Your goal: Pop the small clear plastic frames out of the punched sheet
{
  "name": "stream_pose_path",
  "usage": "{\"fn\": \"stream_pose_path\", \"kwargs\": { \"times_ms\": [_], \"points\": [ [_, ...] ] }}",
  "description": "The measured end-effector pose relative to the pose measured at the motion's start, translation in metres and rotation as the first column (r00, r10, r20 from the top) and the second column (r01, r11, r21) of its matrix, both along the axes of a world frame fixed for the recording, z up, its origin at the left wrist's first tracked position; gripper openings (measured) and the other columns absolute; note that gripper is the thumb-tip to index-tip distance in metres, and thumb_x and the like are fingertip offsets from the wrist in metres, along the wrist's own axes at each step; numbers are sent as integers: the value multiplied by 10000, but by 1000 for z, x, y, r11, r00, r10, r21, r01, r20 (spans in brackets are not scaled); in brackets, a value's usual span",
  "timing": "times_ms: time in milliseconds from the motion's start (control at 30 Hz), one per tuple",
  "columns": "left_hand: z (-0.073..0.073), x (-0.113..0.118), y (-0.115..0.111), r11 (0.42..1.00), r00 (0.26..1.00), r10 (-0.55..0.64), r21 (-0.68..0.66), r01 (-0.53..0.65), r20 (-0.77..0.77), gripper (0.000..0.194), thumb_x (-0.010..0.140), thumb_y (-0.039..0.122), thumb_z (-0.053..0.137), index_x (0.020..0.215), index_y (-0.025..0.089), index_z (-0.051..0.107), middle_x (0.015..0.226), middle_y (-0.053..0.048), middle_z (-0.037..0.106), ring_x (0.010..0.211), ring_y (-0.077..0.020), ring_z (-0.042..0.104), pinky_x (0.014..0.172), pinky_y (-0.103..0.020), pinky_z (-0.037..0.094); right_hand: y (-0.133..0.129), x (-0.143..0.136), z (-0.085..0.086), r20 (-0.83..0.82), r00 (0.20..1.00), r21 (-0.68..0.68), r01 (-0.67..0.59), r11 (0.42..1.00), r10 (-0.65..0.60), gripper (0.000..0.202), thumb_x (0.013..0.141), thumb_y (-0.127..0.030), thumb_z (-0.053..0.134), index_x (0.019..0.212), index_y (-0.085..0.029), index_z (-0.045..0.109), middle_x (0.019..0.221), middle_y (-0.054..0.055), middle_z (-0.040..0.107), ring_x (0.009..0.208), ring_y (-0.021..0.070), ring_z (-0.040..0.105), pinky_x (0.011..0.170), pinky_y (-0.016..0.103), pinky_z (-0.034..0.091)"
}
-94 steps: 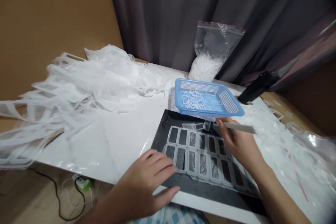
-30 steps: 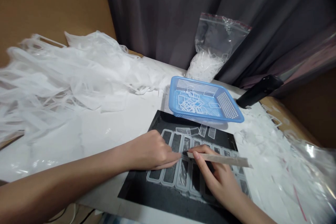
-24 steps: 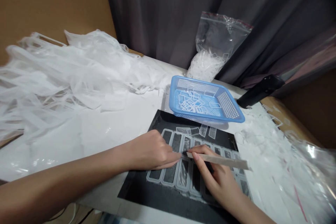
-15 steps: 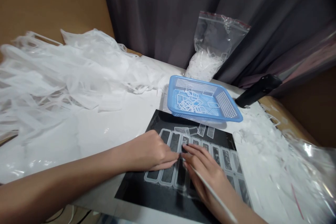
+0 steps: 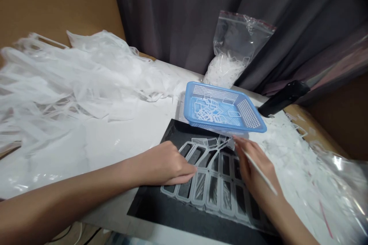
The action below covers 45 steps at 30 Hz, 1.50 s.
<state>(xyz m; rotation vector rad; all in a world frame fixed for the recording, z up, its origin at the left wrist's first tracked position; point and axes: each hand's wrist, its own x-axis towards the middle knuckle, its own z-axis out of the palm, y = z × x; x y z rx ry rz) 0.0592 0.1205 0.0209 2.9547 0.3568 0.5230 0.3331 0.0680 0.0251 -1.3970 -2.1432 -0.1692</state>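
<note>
A translucent sheet of joined rectangular frames lies on a black mat. My left hand is closed, with its fingertips pressing on the sheet's left part. My right hand is closed around a slim white stick-like tool, which slants back across the hand. At the right fingertips, part of the sheet's upper row is lifted and stretched up and to the right; whether fingers or tool tip grip it, I cannot tell. Several small loose frames lie above the sheet, partly covered by it.
Behind the mat stands a blue basket with several white frames inside. A clear zip bag of white pieces leans at the curtain. White film scraps pile up left; more clear scraps lie right, near a black cylindrical object.
My right hand has moved up and right, away from my left fingertips, pulling the sheet's upper part askew. My left hand has stayed in place.
</note>
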Motion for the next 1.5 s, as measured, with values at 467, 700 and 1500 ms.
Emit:
{"fn": "stream_pose_path", "kwargs": {
  "times_ms": [467, 700, 1500],
  "points": [
    [1, 3, -5, 998, 991, -60, 0, 60, 123, 182, 905, 201, 557, 799, 199, 705, 551, 45, 605, 464, -117, 536, 450, -300, 313, -14, -21, 10, -590, 805, -504, -310, 806, -60, 254, 1021, -337, 478, 898, -207, 659, 897, 29, 656, 847, 160, 642, 748, 250, 486],
    [8, 8, -11, 854, 988, -63, -504, 128, 144, 42, 723, 194, 766, 711, 223, 738, 497, 61, 613, 422, -58, 470, 456, -210, 336, -42, -45, 4, -664, 747, -592, -537, 601, 14, 202, 1009, -259, 489, 874, -186, 621, 810, 1, 622, 771, 113, 610, 721, 205, 462],
    [10, 6, -3, 726, 991, -130, -677, 122, 40, 110, 722, 162, 787, 777, 257, 792, 466, 73, 540, 418, -57, 413, 426, -187, 299, -49, -53, 1, -233, 827, -193, -554, 810, 511, 161, 931, -48, 497, 1011, -124, 614, 768, 71, 665, 717, 180, 601, 639, 294, 521]
  ]
}}
